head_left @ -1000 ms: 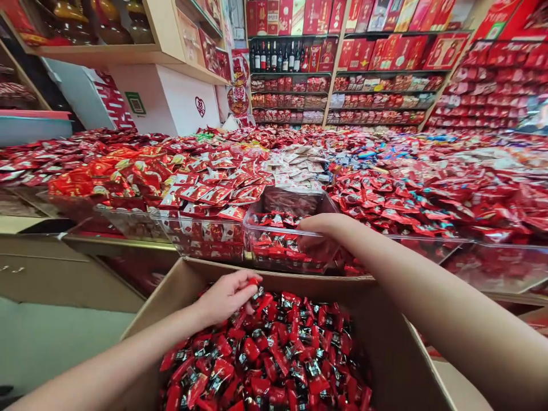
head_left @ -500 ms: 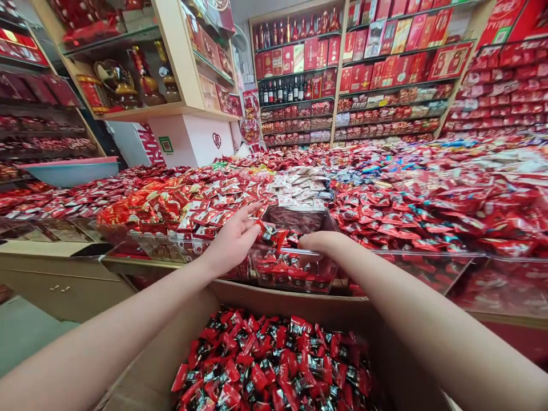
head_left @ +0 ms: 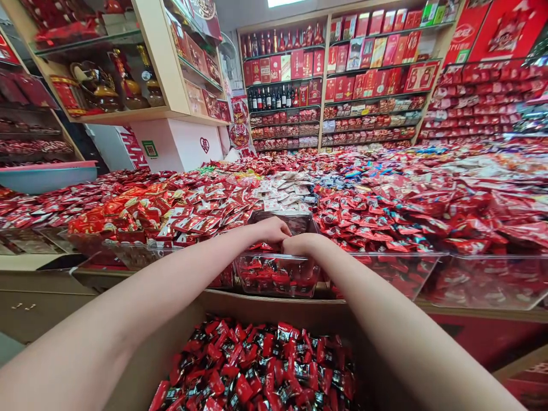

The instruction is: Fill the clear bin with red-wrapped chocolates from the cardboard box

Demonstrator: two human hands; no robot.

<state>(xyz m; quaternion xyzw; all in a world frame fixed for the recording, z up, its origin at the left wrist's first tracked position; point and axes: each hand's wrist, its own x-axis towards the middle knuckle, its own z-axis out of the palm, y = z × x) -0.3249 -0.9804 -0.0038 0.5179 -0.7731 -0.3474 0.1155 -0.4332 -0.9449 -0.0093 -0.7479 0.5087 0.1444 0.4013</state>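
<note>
My left hand (head_left: 275, 229) reaches into a clear plastic bin (head_left: 252, 257), its visible fingers bent down and curled. Whatever those fingers hold, if anything, is hidden. Right beside it, my right hand (head_left: 301, 244) dips over the front rim of the same bin. Its fingers are out of sight, so I cannot tell how they are closed. Red and black wrapped candies (head_left: 278, 281) show through the bin's front wall. Below my arms stands a cardboard box (head_left: 295, 308) with many similar red and black candies (head_left: 257, 365) inside.
White-wrapped packets (head_left: 285, 193) lie just behind the bin. Red packets (head_left: 363, 220) heap up on its right, orange-red ones (head_left: 128, 208) farther left. A light-blue basin (head_left: 49, 178) rests at the left. Shelves of red boxes and bottles (head_left: 280, 68) line the back.
My left hand has moved right and inward, from beside the candies at the bin's left edge to close against my right hand. The view has shifted slightly to the right.
</note>
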